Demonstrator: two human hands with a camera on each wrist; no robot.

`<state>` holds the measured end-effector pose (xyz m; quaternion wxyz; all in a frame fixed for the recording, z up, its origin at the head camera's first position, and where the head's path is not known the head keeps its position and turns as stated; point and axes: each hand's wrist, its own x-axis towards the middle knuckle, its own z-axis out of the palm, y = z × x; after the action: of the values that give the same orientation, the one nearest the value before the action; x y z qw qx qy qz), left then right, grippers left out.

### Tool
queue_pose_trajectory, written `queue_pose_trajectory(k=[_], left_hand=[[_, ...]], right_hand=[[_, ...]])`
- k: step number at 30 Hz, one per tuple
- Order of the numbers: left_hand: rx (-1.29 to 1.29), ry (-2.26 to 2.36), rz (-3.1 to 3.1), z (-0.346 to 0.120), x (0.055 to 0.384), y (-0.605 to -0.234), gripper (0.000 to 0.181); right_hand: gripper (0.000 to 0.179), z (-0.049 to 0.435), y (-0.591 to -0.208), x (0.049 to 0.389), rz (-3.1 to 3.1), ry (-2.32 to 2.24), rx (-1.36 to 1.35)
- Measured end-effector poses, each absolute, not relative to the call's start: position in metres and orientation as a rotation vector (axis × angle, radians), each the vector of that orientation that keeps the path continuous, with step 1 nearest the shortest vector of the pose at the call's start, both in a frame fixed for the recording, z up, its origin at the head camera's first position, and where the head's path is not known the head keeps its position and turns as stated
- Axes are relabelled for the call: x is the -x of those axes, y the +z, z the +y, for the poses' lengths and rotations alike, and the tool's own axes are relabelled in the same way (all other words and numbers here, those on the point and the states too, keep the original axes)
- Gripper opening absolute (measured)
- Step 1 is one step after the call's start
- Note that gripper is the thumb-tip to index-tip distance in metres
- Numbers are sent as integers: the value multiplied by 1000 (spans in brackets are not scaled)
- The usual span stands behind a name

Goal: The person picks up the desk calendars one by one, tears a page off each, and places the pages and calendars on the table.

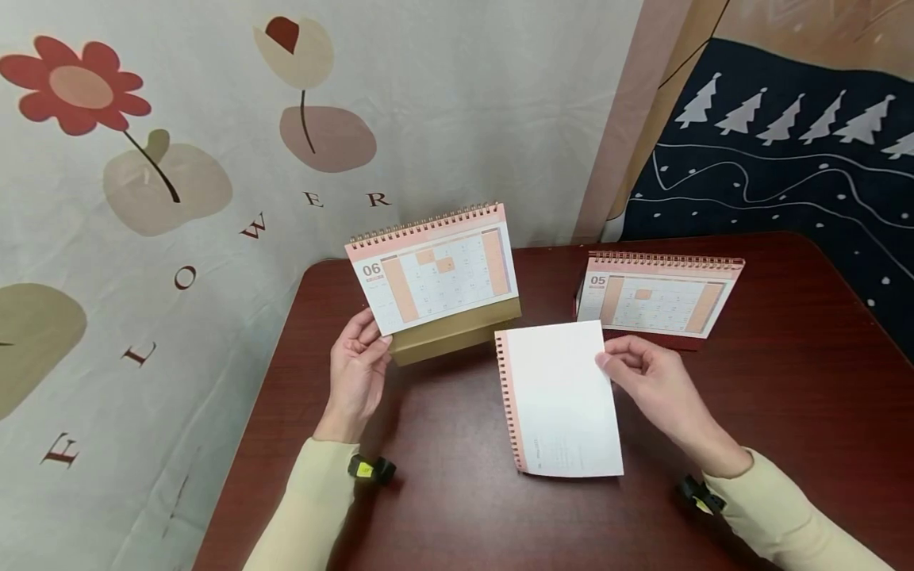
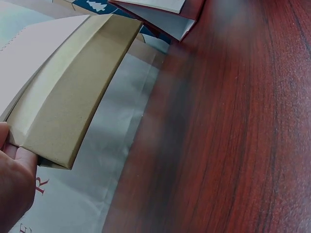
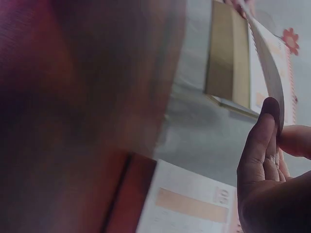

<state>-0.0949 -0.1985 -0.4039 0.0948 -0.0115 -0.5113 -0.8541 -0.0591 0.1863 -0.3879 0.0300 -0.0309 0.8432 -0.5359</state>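
My left hand [image 1: 357, 377] grips the lower left corner of a desk calendar [image 1: 435, 266] with a gold-brown base [image 2: 73, 92], spiral-bound on top and showing page 06. It is held tilted near the table's back edge. In my right hand [image 1: 660, 385], thumb and fingers pinch the right edge of a spiral-bound notebook [image 1: 564, 396], its page mostly white, with pink coil binding down the left side. From the right wrist view this notebook [image 3: 267, 58] appears nearly edge-on between thumb and fingers. Behind the right hand stands a second desk calendar [image 1: 657, 297] on a dark red base, showing 05.
Everything is above or on a dark red wooden table [image 1: 443, 507]. A pale curtain [image 1: 457, 95] printed with flowers and letters hangs behind and to the left. At the right back is a dark blue cloth [image 1: 785, 182] with white trees.
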Motion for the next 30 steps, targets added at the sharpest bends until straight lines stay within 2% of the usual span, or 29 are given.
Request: queue_pose_trajectory(k=[16, 30], left_hand=[[0, -2537, -1525, -201, 99, -409, 47], [-48, -2518, -1597, -202, 101, -413, 46]], right_hand=[[5, 177, -431, 60, 2565, -1447, 301], [3, 168, -433, 63, 2700, -1177, 396]])
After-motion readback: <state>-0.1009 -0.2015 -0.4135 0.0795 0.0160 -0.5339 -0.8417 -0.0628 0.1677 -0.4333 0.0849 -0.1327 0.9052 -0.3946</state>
